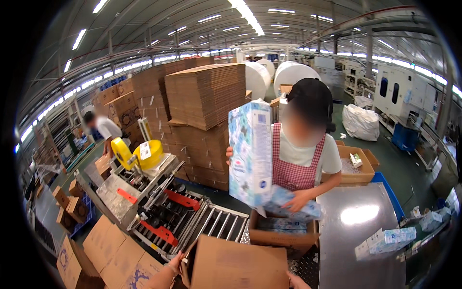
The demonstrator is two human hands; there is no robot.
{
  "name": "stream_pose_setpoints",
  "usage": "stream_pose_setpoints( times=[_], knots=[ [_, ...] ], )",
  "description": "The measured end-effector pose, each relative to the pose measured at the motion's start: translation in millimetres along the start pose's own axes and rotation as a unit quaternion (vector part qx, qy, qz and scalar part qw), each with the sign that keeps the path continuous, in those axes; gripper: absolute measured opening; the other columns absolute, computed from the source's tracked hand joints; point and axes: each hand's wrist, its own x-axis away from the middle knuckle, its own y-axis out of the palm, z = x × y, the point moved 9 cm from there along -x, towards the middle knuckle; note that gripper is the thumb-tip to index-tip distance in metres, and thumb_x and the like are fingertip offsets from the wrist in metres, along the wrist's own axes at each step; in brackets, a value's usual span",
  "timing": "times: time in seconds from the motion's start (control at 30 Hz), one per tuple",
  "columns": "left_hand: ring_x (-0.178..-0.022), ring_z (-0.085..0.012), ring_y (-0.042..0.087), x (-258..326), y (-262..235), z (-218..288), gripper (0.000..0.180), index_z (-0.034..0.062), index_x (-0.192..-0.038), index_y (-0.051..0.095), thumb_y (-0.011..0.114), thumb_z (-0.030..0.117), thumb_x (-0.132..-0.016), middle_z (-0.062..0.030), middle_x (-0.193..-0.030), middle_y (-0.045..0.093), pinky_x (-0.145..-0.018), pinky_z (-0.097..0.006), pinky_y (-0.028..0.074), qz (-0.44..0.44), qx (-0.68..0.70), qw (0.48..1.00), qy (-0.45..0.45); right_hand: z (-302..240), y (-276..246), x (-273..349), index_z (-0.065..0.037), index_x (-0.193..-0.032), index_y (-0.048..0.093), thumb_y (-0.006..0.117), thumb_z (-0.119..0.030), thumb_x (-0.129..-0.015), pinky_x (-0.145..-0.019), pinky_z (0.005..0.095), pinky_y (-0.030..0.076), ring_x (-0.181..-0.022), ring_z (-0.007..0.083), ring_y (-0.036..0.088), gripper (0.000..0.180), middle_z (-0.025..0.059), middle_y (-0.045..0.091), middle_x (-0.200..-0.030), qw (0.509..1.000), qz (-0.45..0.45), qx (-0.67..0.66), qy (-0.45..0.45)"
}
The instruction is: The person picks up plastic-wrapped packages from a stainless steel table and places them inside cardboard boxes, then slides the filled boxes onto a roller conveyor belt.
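A brown cardboard box [240, 265] stands close in front of me at the lower middle. My left hand [174, 264] grips its left edge, fingers bent around a flap. At its right side is my right hand [298, 281], closed on the edge and partly cut off by the lower rim. Just beyond, an open carton [276, 238] has blue floral packs [284, 224] in it. A person [308, 139] in a checked apron stands behind that carton. One of their hands holds up a large blue floral pack [250, 154]; the other is on a second pack [301, 209] above the carton.
A carton-sealing machine [149, 202] with yellow tape rolls and red guides joins a roller conveyor [219, 222] at left. Flattened cardboard stacks [204, 96] rise behind it. On the right, a metal table [353, 231] has packs [387, 241] at its edge. Flat cartons [113, 248] lie lower left.
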Motion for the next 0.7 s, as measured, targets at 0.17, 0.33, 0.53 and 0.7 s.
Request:
stream_pose_setpoints(
  times=[0.17,0.33,0.53,0.7],
  knots=[
    [-0.126,-0.0274,0.061,8.4,4.6,-23.0,0.077,0.0093,-0.145,0.053,0.041,0.07,-0.099,-0.0113,-0.138,0.063,-0.109,-0.049,0.046,-0.075,-0.012,0.995,0.07,-80.0,170.5,117.1,0.0,-0.129,0.064,0.068,-0.009,-0.094,-0.093,0.039,0.055,-0.107,0.0255,0.068,0.036,0.0115,0.07,-0.122,0.951,-0.201,0.003,-0.235],
    [-0.113,-0.022,0.065,-10.2,211.9,-47.8,0.064,0.0148,-0.142,0.056,0.044,0.063,-0.102,-0.0044,-0.129,0.068,-0.097,-0.043,0.051,-0.181,-0.15,0.972,0.001,-130.0,226.9,239.6,-0.002,-0.131,0.052,0.061,-0.024,-0.099,-0.101,0.0417,0.049,-0.115,0.0289,0.059,0.041,0.0164,0.06,-0.124,0.895,-0.051,0.305,-0.32],
    [-0.136,-0.0271,0.046,62.4,347.7,-55.8,0.072,0.0047,-0.152,0.033,0.063,0.038,-0.096,-0.0138,-0.149,0.047,-0.11,-0.038,0.039,-0.244,-0.127,0.937,0.216,-27.5,210.3,113.4,-0.007,-0.162,0.014,0.045,-0.053,-0.104,-0.115,0.0485,0.036,-0.14,0.0349,0.046,0.081,0.025,0.046,-0.15,0.849,-0.166,0.347,-0.361],
    [-0.118,-0.0254,0.061,116.1,311.6,-35.4,0.065,-0.0003,-0.148,0.034,0.062,-0.004,-0.09,-0.0152,-0.133,0.061,-0.104,-0.038,0.047,-0.079,-0.325,0.844,0.419,-117.0,146.4,206.7,-0.008,-0.143,0.054,0.053,-0.052,-0.098,-0.118,0.0674,0.016,-0.15,0.0256,0.032,0.063,0.0131,0.048,-0.151,0.532,0.059,0.799,-0.274]
  ],
)
